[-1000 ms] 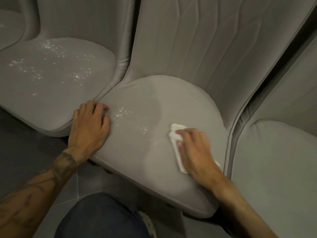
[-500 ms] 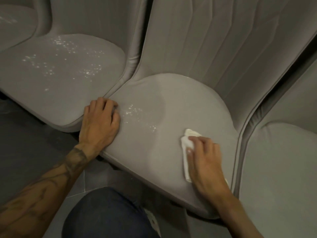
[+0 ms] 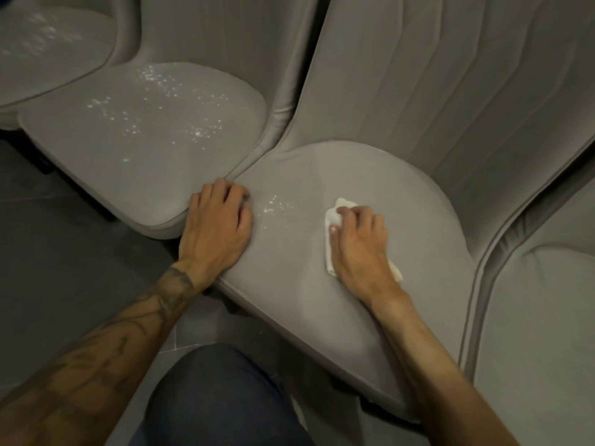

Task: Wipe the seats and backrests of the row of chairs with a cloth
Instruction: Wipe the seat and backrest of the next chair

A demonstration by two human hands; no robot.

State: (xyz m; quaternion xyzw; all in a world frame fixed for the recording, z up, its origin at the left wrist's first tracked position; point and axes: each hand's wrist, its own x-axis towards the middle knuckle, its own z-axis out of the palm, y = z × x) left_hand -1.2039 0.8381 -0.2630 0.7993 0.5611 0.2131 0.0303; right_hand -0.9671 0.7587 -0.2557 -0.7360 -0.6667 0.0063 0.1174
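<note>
A row of grey upholstered chairs fills the view. My right hand (image 3: 360,243) lies on the middle seat (image 3: 370,175), its fingers curled over a bunched white cloth (image 3: 331,217) that it presses onto the cushion. A small patch of shiny droplets (image 3: 277,207) sits just left of the cloth. My left hand (image 3: 219,223) rests flat on the seat's front left corner, fingers pointing away from me. The ribbed backrest (image 3: 434,75) rises behind the seat.
The left neighbour seat (image 3: 145,140) is speckled with droplets, as is the seat at the far left (image 3: 42,53). Another chair (image 3: 547,317) stands close on the right. My knee in blue jeans (image 3: 219,397) is below, over dark floor (image 3: 64,236).
My right hand has slid the cloth leftward across the seat, closer to the droplets and my left hand, and its fingers are more curled. The left hand stays put.
</note>
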